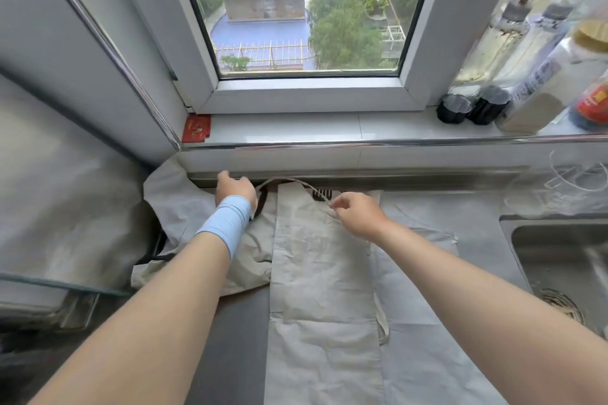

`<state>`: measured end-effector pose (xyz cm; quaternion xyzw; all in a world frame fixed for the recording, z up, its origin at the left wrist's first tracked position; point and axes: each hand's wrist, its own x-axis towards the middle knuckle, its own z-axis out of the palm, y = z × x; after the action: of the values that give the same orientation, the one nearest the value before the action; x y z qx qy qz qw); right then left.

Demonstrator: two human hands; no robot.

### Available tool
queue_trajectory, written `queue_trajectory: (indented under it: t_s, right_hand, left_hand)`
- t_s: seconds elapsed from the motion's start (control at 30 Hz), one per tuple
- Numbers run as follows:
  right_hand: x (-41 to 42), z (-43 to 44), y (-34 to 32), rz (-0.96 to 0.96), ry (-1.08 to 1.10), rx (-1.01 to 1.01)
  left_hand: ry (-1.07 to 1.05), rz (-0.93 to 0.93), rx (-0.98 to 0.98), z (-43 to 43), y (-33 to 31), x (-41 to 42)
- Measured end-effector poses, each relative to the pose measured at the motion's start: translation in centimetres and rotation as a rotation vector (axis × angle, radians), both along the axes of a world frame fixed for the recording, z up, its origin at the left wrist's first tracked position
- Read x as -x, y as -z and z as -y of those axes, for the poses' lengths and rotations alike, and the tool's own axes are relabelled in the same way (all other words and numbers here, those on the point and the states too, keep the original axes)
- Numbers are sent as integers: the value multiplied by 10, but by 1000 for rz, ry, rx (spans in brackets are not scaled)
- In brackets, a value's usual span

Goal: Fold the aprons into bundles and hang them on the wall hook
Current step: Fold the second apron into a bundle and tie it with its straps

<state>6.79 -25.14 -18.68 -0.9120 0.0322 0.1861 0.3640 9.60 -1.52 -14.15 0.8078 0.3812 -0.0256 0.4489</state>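
Note:
A beige apron point(322, 276) lies folded into a long strip on the counter, running from the window ledge towards me. Its thin neck strap point(296, 181) arches between my two hands at the far end. My left hand point(235, 189), with a blue band on the wrist, grips the strap's left end near the ledge. My right hand point(357, 210) pinches the strap's right end at the apron's top corner. A second crumpled beige apron point(250, 260) lies partly under my left forearm. No wall hook is in view.
A steel sink point(559, 260) sits at the right. Bottles and jars point(526, 76) stand on the right of the window sill point(329, 128). A covered appliance point(65, 207) fills the left side. Grey paper point(427, 355) covers the counter under the apron.

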Motion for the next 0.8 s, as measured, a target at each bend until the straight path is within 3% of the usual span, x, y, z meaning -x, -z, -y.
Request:
queue_trajectory:
  t_s: [0.1,0.2,0.3,0.43,0.67,0.8]
  right_hand:
    - [7,4,13,62,39,146]
    - [9,13,25,81,71,312]
    - [7,21,34,5,22,438]
    - [2,30,39,80,-67,537]
    - [-20,27,41,255,-37,509]
    - [-30,20,44,195,-87,467]
  left_hand:
    - [151,11,-280,11,8,16]
    - [531,68,-242,39,27,26]
    - [846,13,-256,66,45,33]
    - [1200,-181,-573,76,69,34]
    - [1290,-350,-730,45,73,35]
    - [1288,-334,-745,32,69,30]
